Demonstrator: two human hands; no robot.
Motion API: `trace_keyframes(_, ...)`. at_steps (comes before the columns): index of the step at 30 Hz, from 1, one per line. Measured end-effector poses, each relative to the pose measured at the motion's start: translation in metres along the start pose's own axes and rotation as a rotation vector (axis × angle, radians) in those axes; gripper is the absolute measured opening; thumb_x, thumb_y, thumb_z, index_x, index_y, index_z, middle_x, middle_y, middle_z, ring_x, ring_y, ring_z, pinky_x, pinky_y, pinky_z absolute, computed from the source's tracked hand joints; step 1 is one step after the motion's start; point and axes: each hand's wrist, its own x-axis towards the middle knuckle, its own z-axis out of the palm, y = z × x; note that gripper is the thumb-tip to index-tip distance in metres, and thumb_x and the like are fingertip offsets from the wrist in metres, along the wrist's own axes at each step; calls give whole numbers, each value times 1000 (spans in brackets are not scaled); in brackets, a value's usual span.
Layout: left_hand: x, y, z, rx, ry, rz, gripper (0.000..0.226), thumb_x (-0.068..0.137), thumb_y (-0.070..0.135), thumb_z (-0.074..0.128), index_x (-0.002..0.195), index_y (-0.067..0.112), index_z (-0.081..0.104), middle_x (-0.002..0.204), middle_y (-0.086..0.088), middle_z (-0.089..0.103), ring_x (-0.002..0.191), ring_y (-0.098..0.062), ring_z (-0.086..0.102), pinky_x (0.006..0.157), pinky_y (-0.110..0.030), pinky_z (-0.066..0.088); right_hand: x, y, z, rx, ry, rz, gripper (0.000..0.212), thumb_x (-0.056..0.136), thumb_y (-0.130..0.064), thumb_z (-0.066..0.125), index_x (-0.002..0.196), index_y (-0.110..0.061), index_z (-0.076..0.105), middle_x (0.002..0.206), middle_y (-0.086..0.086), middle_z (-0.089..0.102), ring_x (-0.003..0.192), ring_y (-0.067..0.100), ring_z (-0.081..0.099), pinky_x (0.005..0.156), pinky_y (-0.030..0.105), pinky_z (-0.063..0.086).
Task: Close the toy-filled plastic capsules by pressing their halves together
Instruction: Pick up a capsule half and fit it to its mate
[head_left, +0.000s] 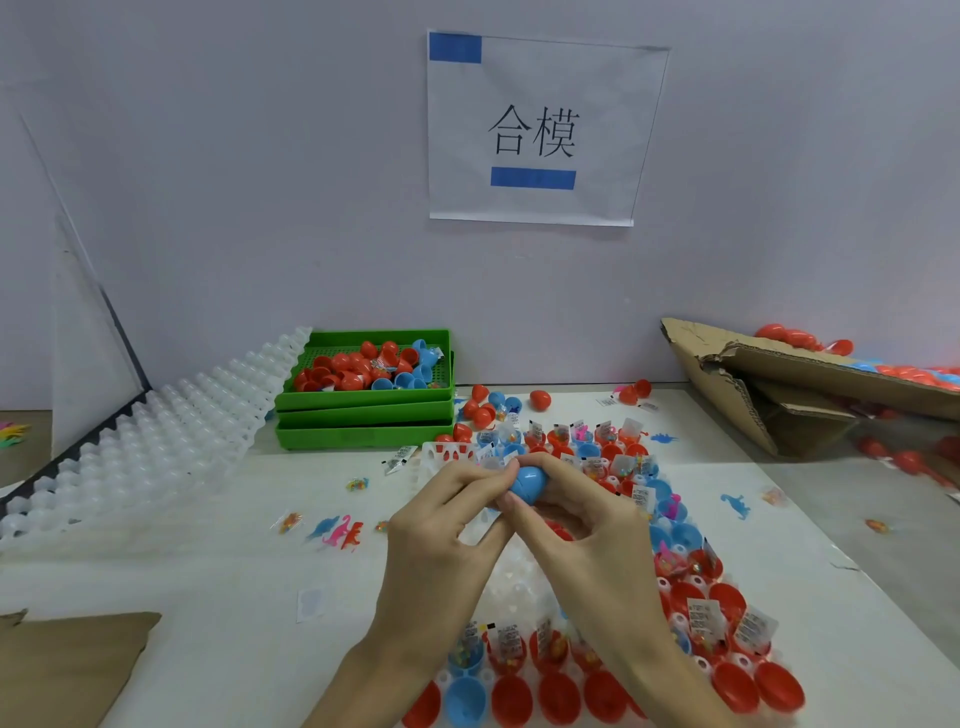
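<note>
Blue, smooth plastic, the capsule (529, 484) looks light, stiff and slippery; left hand (441, 525) and right hand (587, 514) both pinch its 2 ends, squeezing the halves together.

Left hand (447, 525) and right hand (582, 519) together (fingers curled)

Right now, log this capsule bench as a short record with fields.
held item: blue capsule, gripped between both hands
left hand: fingers curled on the capsule's left side
right hand: fingers curled over its right side
work tray: white holder tray under the hands, open red and blue halves with toy packets
back left: stacked green bins holding capsules
right: cardboard box
wall: paper sign
</note>
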Motion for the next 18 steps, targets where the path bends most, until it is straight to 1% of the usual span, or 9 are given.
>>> trace_keyframes(1,0,0,0,10,-3,1,46,75,9,87,120,6,77,102,1,72,95,-5,66,91,-12,54,0,-1,1,-25,-2,-17,38,86,-32,78,111,-59,67,105,-29,74,100,0,73,85,14,57)
trace_keyframes(3,-1,-1,1,18,-5,-5,47,75,8,89,120,6,77,101,1,72,94,-5,66,90,-12,55,0,-3,1,-92,-8,-51,52,90,-23,77,109,-69,61,104,-35,71,99,-5,71,84,10,55)
trace_keyframes(5,-2,-1,1,13,1,-10,47,75,7,89,120,6,77,100,0,73,92,-6,68,89,-12,55,0,-2,1,-133,-9,-60,59,92,-17,77,109,-71,59,103,-37,70,98,-6,71,83,9,54)
trace_keyframes(9,-4,3,3,-40,41,-41,42,79,13,86,119,7,77,102,1,75,91,-5,71,87,-13,56,1,-4,0,-165,6,-68,49,93,-17,76,107,-62,63,103,-30,72,99,-1,72,83,14,57)
trace_keyframes(11,-3,5,2,-86,62,-85,40,79,18,84,117,10,76,104,4,76,94,-3,72,86,-14,56,2,-5,-1,-127,10,-52,41,91,-22,77,110,-56,65,105,-29,73,100,0,72,84,15,57)
trace_keyframes(13,-2,8,1,-125,80,-123,37,80,23,82,115,13,76,105,8,76,96,-1,72,86,-12,55,1,-3,-1,-66,-6,0,36,88,-26,78,116,-46,67,108,-25,73,102,3,72,87,18,58)
trace_keyframes(15,-1,10,0,-127,85,-99,34,82,27,79,114,14,75,106,9,75,101,0,70,87,-10,53,-1,-1,1,-12,-31,52,38,86,-24,83,119,-36,68,108,-22,74,104,6,73,88,18,57)
trace_keyframes(18,-3,10,2,-60,74,-24,35,83,25,78,113,7,76,107,1,75,104,-4,67,90,-11,54,-2,-1,0,12,-20,84,36,84,-18,85,114,-34,70,102,-20,75,97,8,74,82,18,58)
